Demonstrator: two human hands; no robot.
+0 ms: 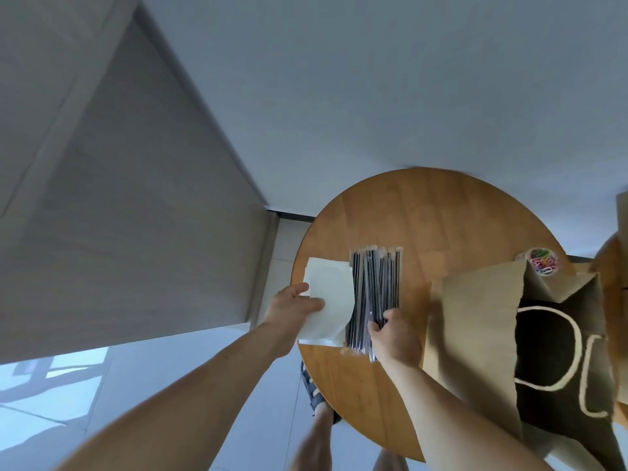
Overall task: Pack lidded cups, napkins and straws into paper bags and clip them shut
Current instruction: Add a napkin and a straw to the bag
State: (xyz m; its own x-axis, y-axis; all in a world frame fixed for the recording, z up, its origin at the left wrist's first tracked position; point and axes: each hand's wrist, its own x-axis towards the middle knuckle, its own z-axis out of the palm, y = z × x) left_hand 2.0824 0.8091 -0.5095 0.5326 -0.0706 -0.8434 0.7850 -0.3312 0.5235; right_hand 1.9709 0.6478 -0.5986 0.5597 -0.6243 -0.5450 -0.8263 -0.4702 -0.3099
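Your left hand pinches a white napkin. Your right hand grips wrapped straws. Both lie left of the open paper bag on the worktop.

Round wood desk at lower right, plank top w/ visible grain. Behind it a plain white wall, w/ a dark skirting strip at its foot. Left side: big grey blind above the floor. Floor = pale glossy tiles, bright glare + shadows at far left. My dark sandal is by the desk's near-left edge, partly under it. Far right: blurred bit of another wood thing, can't tell what.
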